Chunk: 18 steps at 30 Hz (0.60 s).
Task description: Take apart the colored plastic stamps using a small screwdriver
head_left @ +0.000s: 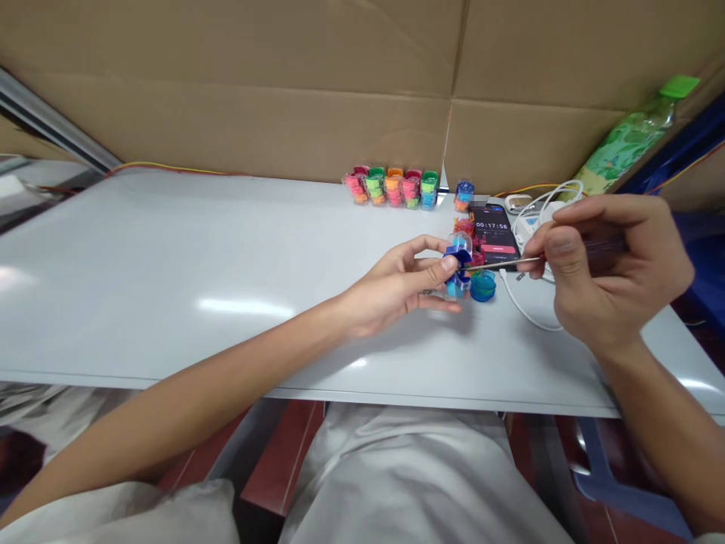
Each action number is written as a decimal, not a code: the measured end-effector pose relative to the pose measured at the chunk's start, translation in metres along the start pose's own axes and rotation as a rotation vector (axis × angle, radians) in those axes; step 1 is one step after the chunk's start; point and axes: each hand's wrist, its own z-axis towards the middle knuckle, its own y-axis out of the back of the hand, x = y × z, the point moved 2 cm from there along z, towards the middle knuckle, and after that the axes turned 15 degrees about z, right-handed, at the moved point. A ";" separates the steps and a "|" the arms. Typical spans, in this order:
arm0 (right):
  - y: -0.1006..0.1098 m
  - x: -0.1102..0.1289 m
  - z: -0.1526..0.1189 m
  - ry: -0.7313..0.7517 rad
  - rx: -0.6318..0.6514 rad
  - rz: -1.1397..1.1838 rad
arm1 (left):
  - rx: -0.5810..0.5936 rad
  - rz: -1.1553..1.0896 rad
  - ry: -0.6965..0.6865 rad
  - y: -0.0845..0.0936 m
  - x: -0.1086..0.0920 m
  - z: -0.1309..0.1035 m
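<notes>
My left hand is closed on a small plastic assembly, dark blue with lighter blue and clear parts, raised above the table. Between the thumb and fingers of my right hand is a thin screwdriver, its metal shaft pointing left. The shaft's tip meets the dark blue part beside my left thumb; whether it sits in a screw is too small to tell. Just right of the assembly lies a round teal plastic piece. Red plastic pieces rest behind it, partly hidden.
A row of several colourful plastic assemblies stands along the cardboard wall, with a blue-orange one apart. A phone showing a timer, white cables, an earphone case and a green-capped bottle are at right.
</notes>
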 end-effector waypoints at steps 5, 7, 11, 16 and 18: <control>0.004 0.002 0.009 -0.103 0.124 -0.084 | -0.041 0.046 -0.017 -0.001 -0.002 0.000; 0.008 0.000 0.012 -0.148 0.156 -0.129 | -0.074 0.080 -0.052 0.000 -0.003 0.000; 0.012 -0.008 0.014 -0.167 0.184 -0.117 | -0.110 0.137 -0.108 0.003 -0.006 0.000; 0.010 -0.011 0.013 -0.076 0.204 -0.073 | -0.152 0.128 -0.098 0.006 -0.006 0.000; 0.010 -0.010 0.013 -0.107 0.211 -0.070 | -0.149 0.125 -0.098 0.006 -0.006 0.001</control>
